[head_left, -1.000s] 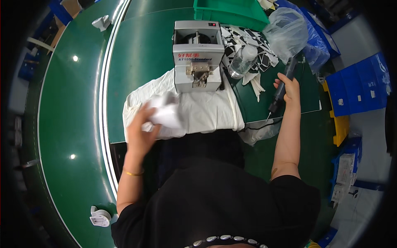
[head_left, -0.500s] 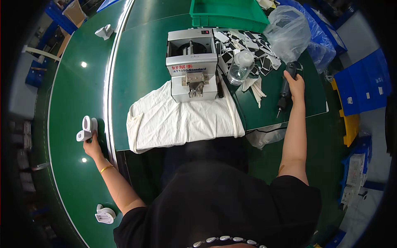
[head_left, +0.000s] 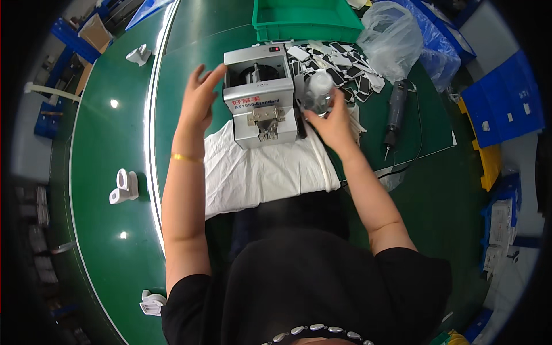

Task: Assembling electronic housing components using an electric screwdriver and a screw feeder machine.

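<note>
My right hand point(head_left: 333, 121) is wrapped round a clear plastic bottle point(head_left: 318, 95) beside the silver screw feeder point(head_left: 259, 103). Fingers apart and holding nothing, my left hand point(head_left: 202, 98) is raised at the feeder's left side. A dark electric screwdriver point(head_left: 395, 112) lies on the table to the right, its bit toward me and its cord point(head_left: 418, 135) trailing. White cloth point(head_left: 264, 169) is spread under and in front of the feeder. On the left strip of green surface rests a white plastic housing point(head_left: 123, 187), away from both hands.
Small black-and-white pieces point(head_left: 351, 66) are piled right of the feeder. Behind stand a green crate point(head_left: 307, 29) and a clear plastic bag point(head_left: 394, 46). More white housings lie at the far left point(head_left: 138, 55) and near left point(head_left: 152, 303). A metal rail point(head_left: 150, 138) divides the green surfaces.
My right hand has left the screwdriver on the table and moved left to the bottle. My left hand has let go of the white housing and come up beside the feeder.
</note>
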Action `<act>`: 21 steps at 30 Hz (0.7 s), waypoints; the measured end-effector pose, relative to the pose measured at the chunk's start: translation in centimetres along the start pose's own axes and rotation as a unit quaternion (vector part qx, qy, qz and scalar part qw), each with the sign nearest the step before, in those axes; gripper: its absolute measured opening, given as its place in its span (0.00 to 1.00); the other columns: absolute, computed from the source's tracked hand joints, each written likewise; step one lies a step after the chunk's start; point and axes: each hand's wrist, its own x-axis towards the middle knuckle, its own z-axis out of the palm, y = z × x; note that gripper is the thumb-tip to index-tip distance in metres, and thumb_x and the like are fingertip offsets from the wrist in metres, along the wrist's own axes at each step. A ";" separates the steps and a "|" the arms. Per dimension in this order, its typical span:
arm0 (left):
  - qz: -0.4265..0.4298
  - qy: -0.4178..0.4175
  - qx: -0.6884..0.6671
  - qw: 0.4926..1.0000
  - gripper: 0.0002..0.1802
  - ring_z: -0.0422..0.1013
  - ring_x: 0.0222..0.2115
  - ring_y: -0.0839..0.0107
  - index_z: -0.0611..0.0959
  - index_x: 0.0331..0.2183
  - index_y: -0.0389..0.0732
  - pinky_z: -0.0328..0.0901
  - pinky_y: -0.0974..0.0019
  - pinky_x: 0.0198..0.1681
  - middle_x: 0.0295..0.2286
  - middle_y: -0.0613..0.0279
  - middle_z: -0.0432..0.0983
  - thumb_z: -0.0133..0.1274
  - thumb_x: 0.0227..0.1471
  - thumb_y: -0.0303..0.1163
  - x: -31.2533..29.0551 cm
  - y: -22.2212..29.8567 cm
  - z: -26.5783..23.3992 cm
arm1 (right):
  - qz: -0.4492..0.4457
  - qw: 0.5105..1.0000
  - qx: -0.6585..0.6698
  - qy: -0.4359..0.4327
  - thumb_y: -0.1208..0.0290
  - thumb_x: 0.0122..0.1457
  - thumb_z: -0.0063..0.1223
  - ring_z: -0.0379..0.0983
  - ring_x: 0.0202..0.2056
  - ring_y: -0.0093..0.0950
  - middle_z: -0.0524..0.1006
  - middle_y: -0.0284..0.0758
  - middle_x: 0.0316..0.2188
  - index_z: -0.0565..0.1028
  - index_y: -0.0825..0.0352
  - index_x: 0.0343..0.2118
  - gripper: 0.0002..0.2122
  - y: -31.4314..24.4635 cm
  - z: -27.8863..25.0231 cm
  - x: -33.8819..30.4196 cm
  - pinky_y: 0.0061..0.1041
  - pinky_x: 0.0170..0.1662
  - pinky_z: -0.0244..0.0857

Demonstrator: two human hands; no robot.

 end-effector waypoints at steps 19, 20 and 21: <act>0.025 -0.043 -0.032 0.998 0.39 0.74 0.42 0.62 0.64 0.60 0.29 0.70 0.66 0.45 0.47 0.46 0.73 0.41 0.41 0.13 4.2 -1.3 2.6 | -0.004 0.986 -0.004 -0.165 0.76 0.50 0.58 0.71 0.49 0.44 0.69 0.51 0.51 0.59 0.71 0.60 0.33 0.5 -1.2 3.1 0.34 0.50 0.69; 0.024 -0.037 -0.033 0.998 0.39 0.74 0.43 0.62 0.64 0.60 0.29 0.70 0.66 0.45 0.47 0.47 0.73 0.42 0.42 0.14 4.0 -1.3 2.5 | -0.054 0.983 -0.062 -0.166 0.78 0.52 0.55 0.72 0.49 0.43 0.71 0.49 0.50 0.61 0.70 0.59 0.30 1.0 -2.5 4.4 0.34 0.50 0.69; 0.022 -0.033 -0.033 0.999 0.39 0.73 0.43 0.63 0.64 0.60 0.29 0.69 0.67 0.46 0.47 0.48 0.73 0.42 0.42 0.14 3.6 -1.1 2.8 | -0.102 0.974 -0.121 -0.163 0.80 0.53 0.52 0.73 0.49 0.42 0.72 0.47 0.49 0.64 0.69 0.58 0.27 0.9 -3.8 5.7 0.34 0.50 0.69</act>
